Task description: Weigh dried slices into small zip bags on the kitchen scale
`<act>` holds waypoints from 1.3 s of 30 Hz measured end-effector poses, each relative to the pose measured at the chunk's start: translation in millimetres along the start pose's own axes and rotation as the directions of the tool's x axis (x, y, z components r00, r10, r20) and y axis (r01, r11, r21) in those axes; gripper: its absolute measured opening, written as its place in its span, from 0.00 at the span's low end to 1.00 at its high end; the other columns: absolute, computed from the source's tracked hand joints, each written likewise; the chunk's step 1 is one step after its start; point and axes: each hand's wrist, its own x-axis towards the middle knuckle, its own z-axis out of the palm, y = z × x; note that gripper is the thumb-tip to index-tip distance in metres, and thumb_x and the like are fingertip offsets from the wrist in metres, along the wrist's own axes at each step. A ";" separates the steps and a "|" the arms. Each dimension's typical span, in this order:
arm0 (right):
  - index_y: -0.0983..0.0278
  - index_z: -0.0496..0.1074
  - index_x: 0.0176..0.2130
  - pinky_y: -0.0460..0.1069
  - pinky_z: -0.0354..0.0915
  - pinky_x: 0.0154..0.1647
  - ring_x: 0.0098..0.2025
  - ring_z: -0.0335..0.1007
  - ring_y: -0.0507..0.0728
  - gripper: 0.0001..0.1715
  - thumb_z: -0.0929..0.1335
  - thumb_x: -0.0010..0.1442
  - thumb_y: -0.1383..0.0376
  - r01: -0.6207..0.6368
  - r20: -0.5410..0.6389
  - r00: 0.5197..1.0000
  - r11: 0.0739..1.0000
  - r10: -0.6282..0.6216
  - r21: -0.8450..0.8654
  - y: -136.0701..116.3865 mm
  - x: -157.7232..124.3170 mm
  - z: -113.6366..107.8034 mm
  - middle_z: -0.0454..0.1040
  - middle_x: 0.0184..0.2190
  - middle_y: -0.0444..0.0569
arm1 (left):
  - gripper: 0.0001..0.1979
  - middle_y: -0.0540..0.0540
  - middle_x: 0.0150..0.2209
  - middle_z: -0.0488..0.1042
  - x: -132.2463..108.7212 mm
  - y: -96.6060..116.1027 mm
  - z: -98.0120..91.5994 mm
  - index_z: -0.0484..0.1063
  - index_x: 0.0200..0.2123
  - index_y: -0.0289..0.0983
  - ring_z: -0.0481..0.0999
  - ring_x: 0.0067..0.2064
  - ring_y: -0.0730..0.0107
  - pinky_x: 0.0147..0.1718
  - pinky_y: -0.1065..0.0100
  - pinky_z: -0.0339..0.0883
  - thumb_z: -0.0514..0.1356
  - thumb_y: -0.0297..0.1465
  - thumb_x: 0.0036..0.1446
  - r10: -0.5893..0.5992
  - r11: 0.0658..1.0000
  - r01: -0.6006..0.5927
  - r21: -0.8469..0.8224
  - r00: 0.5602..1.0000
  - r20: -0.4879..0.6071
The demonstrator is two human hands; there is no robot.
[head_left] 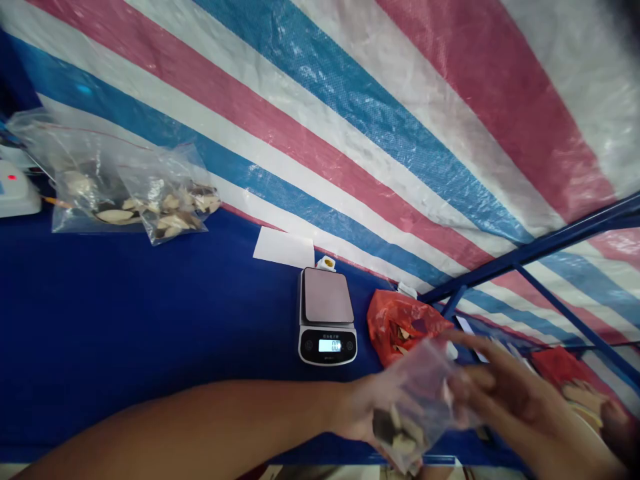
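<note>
A clear plastic bag [420,400] with several pale and dark flat pieces at its bottom hangs between my hands, blurred by motion. My left hand [363,410] is wrapped round the bag's left side and lower part. At the bag's upper right, the fingers of my right hand [500,387] are bent, with thumb and fingertips at the plastic. Behind the bag, a red plastic bag [400,323] lies open with similar pieces inside. A digital scale [328,297] with nothing on its plate stands left of it, its display lit.
Clear zip bags [170,200] of pieces lie at the back left of the blue table [150,307], near a white device [17,190]. White paper [284,247] lies behind the scale. A striped sheet [320,133] and blue metal frame [525,257] stand behind; another person's hand [614,419] is far right.
</note>
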 end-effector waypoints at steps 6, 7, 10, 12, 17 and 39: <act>0.60 0.72 0.52 0.49 0.69 0.30 0.27 0.73 0.55 0.33 0.77 0.51 0.50 0.153 -0.232 0.970 0.930 -0.076 0.335 -34.1 98.6 48.6 0.78 0.29 0.44 | 0.24 0.42 0.36 0.76 19.0 -25.6 -18.2 0.74 0.35 0.37 0.77 0.33 0.60 0.34 0.59 0.70 0.70 0.46 0.38 -0.213 0.977 0.214 -0.003 0.971 -0.110; 0.61 0.72 0.50 0.50 0.70 0.30 0.26 0.74 0.55 0.32 0.77 0.49 0.52 0.095 -0.209 0.978 0.924 -0.016 0.372 -27.2 112.5 64.3 0.79 0.30 0.45 | 0.21 0.42 0.35 0.76 22.5 -28.9 -20.5 0.75 0.34 0.37 0.77 0.33 0.60 0.33 0.59 0.70 0.70 0.42 0.36 -0.204 0.979 0.206 0.005 0.972 -0.114; 0.61 0.68 0.49 0.49 0.67 0.24 0.23 0.74 0.56 0.33 0.76 0.47 0.54 -0.021 -0.162 0.980 0.875 0.113 0.484 -0.9 135.5 107.0 0.80 0.32 0.47 | 0.15 0.45 0.29 0.75 33.4 -39.4 -25.5 0.76 0.28 0.37 0.75 0.28 0.62 0.29 0.60 0.69 0.67 0.31 0.30 -0.188 0.979 0.200 0.050 0.965 -0.184; 0.61 0.66 0.52 0.49 0.66 0.24 0.24 0.75 0.56 0.35 0.76 0.49 0.53 -0.047 -0.126 0.983 0.846 0.134 0.532 12.4 135.0 124.1 0.81 0.35 0.48 | 0.13 0.46 0.25 0.73 39.4 -46.5 -27.1 0.75 0.24 0.37 0.71 0.25 0.64 0.26 0.61 0.67 0.64 0.28 0.26 -0.187 0.972 0.214 0.095 0.954 -0.236; 0.61 0.62 0.59 0.50 0.70 0.27 0.34 0.79 0.60 0.39 0.71 0.57 0.44 -0.005 -0.232 0.966 0.910 0.111 0.416 39.9 108.2 114.9 0.81 0.42 0.53 | 0.17 0.47 0.25 0.74 39.1 -48.1 -22.9 0.74 0.23 0.38 0.72 0.27 0.66 0.25 0.66 0.65 0.69 0.26 0.22 -0.154 0.976 0.178 0.126 0.972 -0.176; 0.64 0.77 0.45 0.55 0.68 0.39 0.35 0.78 0.63 0.25 0.62 0.60 0.51 -0.017 -0.373 0.915 0.911 -0.152 -0.413 128.5 97.7 53.9 0.80 0.35 0.54 | 0.07 0.50 0.25 0.75 12.5 -18.0 7.0 0.74 0.26 0.35 0.76 0.26 0.71 0.35 0.64 0.72 0.63 0.24 0.37 -0.231 0.965 0.257 0.060 0.932 -0.280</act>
